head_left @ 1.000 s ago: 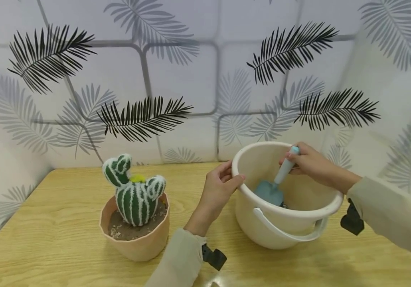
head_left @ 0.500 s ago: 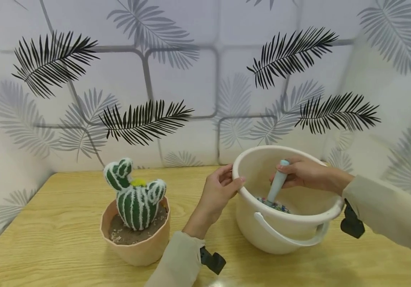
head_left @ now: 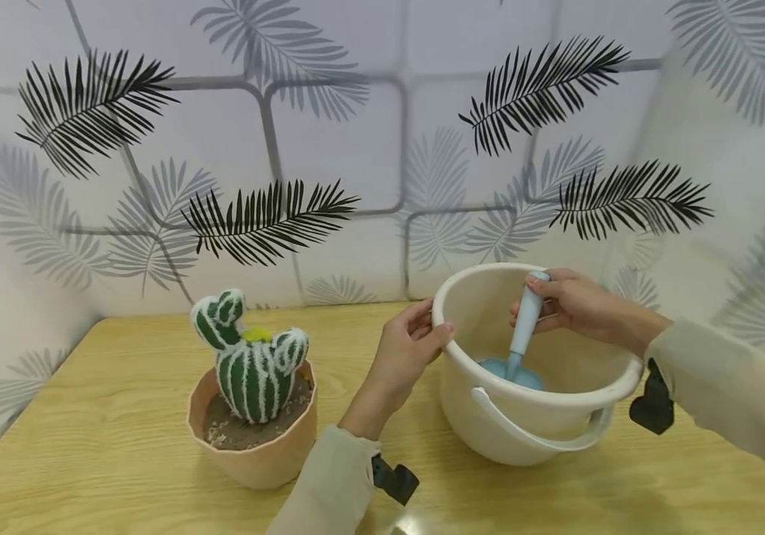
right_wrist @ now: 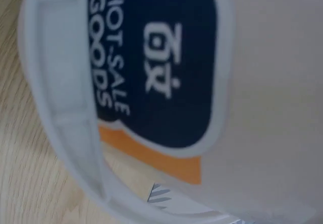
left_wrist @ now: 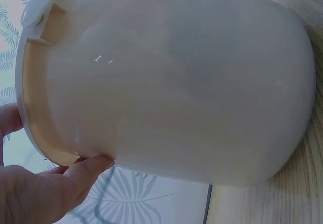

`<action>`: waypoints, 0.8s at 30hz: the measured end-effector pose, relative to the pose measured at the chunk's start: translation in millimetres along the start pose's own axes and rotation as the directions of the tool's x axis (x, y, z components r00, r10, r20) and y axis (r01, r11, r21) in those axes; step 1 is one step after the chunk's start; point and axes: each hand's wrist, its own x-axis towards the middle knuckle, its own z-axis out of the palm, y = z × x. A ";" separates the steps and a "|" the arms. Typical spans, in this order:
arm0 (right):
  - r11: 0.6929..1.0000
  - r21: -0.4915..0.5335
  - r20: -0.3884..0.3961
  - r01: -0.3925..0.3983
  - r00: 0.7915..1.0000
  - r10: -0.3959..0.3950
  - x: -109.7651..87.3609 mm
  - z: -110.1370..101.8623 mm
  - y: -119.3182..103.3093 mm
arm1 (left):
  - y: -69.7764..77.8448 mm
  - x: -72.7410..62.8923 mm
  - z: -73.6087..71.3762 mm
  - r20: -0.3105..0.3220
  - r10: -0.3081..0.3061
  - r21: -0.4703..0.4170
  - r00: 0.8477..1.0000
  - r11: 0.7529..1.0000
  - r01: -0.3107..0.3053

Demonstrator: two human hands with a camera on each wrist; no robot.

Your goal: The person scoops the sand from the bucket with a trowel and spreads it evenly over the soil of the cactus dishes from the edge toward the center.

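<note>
The right hand (head_left: 576, 305) grips a pale-blue plastic trowel (head_left: 519, 345) by its handle (head_left: 528, 312), blade down inside a cream plastic bucket (head_left: 489, 423), right on the wood-grain bench (head_left: 122, 401); the left hand (head_left: 404, 353) pinches the rim (head_left: 563, 401). I'd judge the trowel light, stiff, best held by that handle.

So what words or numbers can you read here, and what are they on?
"HOT-SALE": on the dark blue sticker on the bucket.
"GOODS": same sticker, beneath it.
Two big white characters, same sticker: too stylised for me to read surely.
I see no numbers or other writing.
</note>
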 end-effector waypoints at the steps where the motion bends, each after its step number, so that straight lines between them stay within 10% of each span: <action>1: 1.000 0.009 0.001 0.000 1.000 0.000 -0.9 -1.0 -0.5 | -0.2 0.6 0.3 0.000 -0.005 -0.002 1.000 1.000 0.005; 24: 0.983 0.186 -0.043 0.003 0.999 0.005 -6.8 -16.4 -1.4 | 3.8 -0.8 -2.0 0.029 -0.029 0.030 0.999 0.999 0.028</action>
